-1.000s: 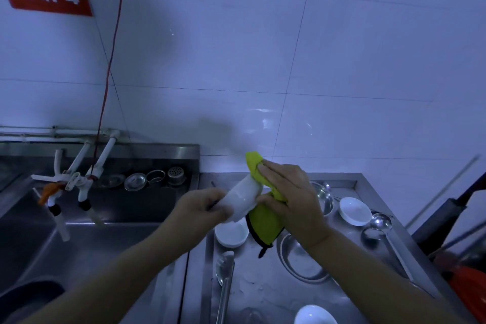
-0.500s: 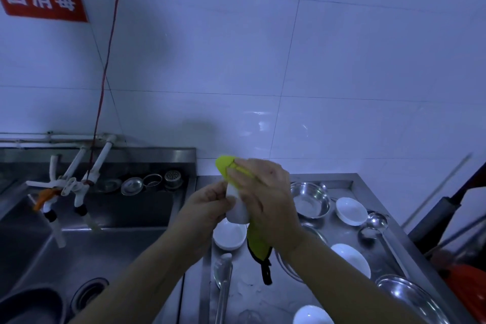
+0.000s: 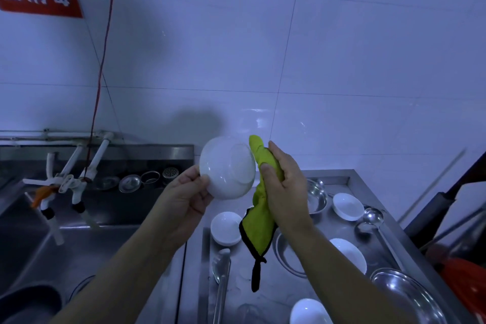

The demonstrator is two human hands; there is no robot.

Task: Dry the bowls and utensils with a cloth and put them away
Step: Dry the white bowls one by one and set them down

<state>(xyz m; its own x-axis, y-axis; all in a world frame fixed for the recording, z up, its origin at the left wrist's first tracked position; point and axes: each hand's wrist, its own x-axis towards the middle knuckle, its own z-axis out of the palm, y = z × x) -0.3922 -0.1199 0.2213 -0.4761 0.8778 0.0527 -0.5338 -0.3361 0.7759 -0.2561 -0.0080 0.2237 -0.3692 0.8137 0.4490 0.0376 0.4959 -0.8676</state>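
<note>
My left hand [image 3: 184, 197] holds a white bowl [image 3: 226, 167] by its lower left rim, turned so its underside faces me. My right hand [image 3: 282, 187] grips a yellow-green cloth [image 3: 259, 226] with black trim, just right of the bowl; the cloth's upper end touches the bowl's right edge. More white bowls [image 3: 226, 227] [image 3: 347, 205] [image 3: 348, 254] [image 3: 309, 312], steel bowls [image 3: 317, 198] [image 3: 405, 294] and two ladles [image 3: 221, 276] [image 3: 377, 226] lie on the steel counter [image 3: 342, 179] below.
A steel sink [image 3: 52, 244] sits at the left with white taps [image 3: 65, 181] over it and strainers [image 3: 131, 183] on its back ledge. A dark basin [image 3: 26, 302] is at the bottom left. Dark and red items [image 3: 462, 258] stand off the counter's right edge.
The bowl has turned from edge-on to showing its underside and has risen slightly. My right hand with the cloth has slid off the bowl's face to its right edge.
</note>
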